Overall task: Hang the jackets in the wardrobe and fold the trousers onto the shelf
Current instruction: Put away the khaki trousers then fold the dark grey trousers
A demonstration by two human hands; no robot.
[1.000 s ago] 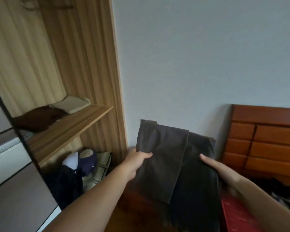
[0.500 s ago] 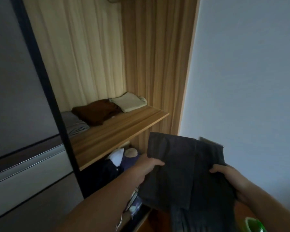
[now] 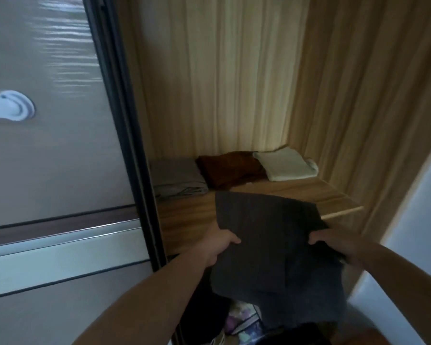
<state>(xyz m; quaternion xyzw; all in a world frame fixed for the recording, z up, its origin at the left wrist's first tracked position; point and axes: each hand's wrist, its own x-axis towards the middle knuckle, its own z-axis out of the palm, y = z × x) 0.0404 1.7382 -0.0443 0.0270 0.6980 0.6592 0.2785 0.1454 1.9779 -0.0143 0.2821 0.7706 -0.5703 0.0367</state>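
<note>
Squarely between left hand (image 3: 219,247) and right hand (image 3: 340,245), both tight on their edges: folded trousers (image 3: 271,235).

— What carries the clothes?
— A light brown wood-grain shelf (image 3: 187,215), its front part bare.
— And what lies on it?
— Three folded pieces in a row along the back: a grey folded cloth (image 3: 174,175) at the left, a dark brown folded garment (image 3: 230,168) in the middle, and a cream folded garment (image 3: 285,164) at the right.
</note>
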